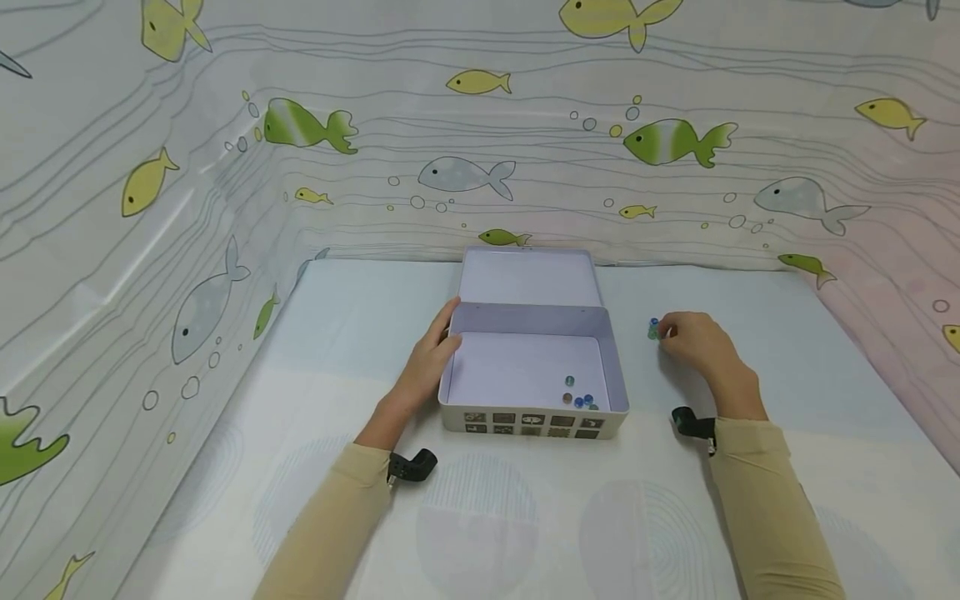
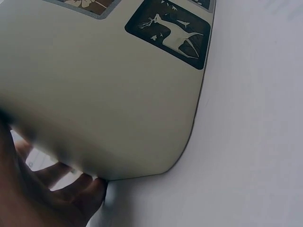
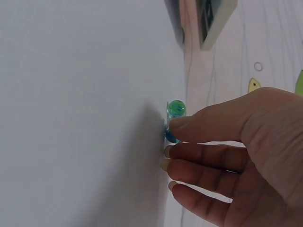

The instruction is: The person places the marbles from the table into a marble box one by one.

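Observation:
A shallow rectangular tin box [image 1: 510, 362] sits mid-table, its hinged lid [image 1: 529, 277] tipped back. My left hand [image 1: 426, 362] grips the box's left wall, thumb at the rim; the left wrist view shows its fingers [image 2: 78, 189] around the edge of the printed side [image 2: 118, 109]. Inside the box, several glass marbles [image 1: 579, 402] lie near the front right corner. To the right of the box, my right hand [image 1: 697, 342] pinches at a small cluster of green and blue marbles [image 3: 177, 109] on the table. Its thumb [image 3: 208, 123] covers part of them.
A pale tabletop [image 1: 750, 383] with faint circle patterns spreads around the box. Fish-printed sheeting [image 1: 540, 167] rises behind and along both sides. A small black camera [image 1: 693, 423] is strapped at my right wrist, another [image 1: 414, 465] at my left.

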A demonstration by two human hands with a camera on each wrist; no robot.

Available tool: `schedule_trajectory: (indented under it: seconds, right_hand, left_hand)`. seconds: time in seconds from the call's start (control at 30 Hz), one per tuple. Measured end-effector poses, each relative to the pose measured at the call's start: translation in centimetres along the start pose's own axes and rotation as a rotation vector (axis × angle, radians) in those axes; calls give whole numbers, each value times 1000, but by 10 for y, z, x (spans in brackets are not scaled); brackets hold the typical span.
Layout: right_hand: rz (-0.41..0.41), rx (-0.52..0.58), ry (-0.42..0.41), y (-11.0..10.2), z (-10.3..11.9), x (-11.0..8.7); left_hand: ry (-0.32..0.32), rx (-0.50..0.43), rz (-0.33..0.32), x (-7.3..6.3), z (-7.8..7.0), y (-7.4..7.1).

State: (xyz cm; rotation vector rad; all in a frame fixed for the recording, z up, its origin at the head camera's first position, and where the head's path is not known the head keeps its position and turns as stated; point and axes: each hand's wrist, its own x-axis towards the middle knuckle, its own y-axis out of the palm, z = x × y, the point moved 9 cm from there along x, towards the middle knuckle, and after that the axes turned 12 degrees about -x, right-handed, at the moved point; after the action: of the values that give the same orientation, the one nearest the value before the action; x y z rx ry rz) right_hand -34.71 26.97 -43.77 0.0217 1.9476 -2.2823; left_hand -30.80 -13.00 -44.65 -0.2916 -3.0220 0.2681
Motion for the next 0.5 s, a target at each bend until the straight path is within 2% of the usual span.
schedule_trajectory:
  seconds: [0.3, 0.5]
  right_hand:
    - [32, -17, -6, -1, 6, -2]
    - [-9, -9, -16, -8, 11, -2]
  left_hand:
    - [1, -1, -3, 1, 0, -1]
    - [-5, -7, -1, 0, 1, -1]
